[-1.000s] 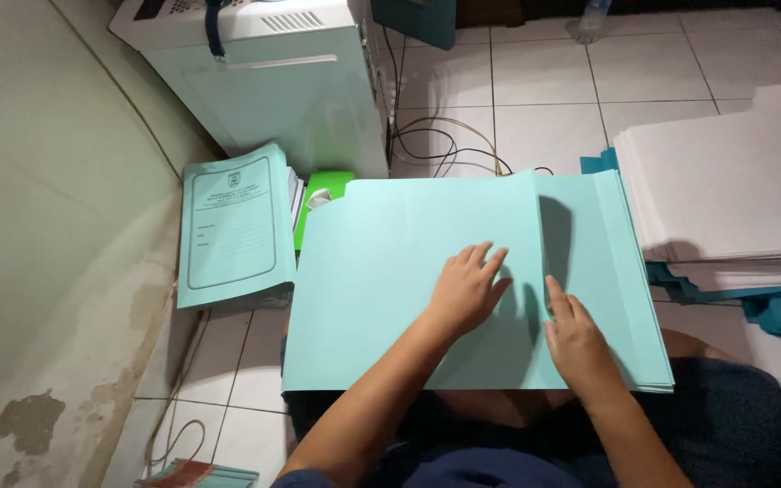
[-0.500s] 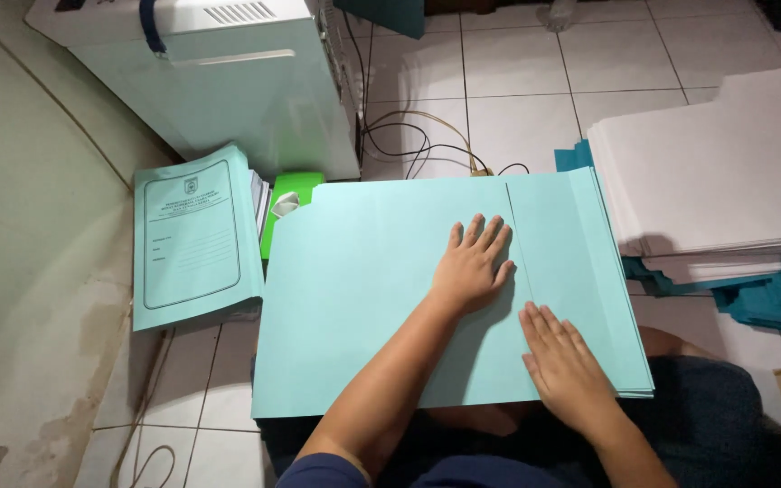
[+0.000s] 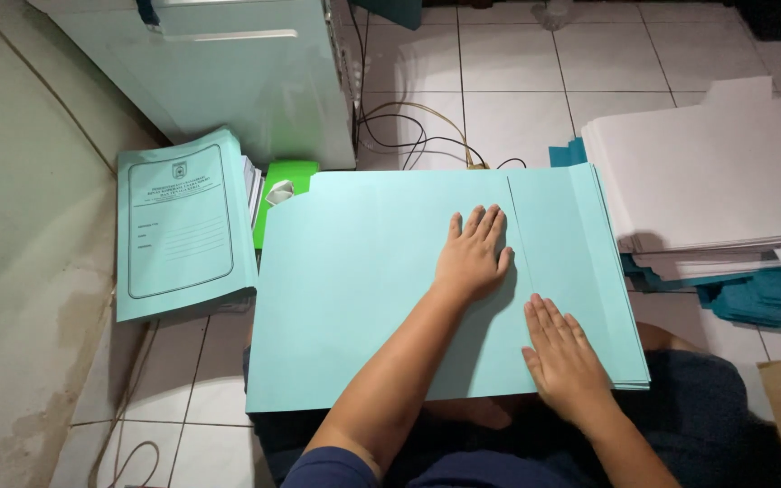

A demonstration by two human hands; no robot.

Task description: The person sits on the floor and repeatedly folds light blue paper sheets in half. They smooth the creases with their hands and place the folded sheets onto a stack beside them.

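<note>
Pale-green card lay under both flat palms: the left hand (image 3: 472, 258) had its fingers (image 3: 479, 226) together, pressing the folder (image 3: 363, 289) beside its crease, and the right hand (image 3: 567, 348) lay nearer the body with fingers (image 3: 549, 316) slightly spread, gripping nothing. Left of the fingers leaned a printed booklet stack (image 3: 178, 226); right sat white paper sheets (image 3: 707, 172); beyond stood a cabinet (image 3: 255, 81) on the tiled floor (image 3: 517, 72).

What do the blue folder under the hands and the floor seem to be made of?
Folder: thin card or heavy paper, matte; it lies flat with a crisp fold line and no glare. Floor: glazed ceramic tile, probably; pale squares with grout lines and a soft sheen.
</note>
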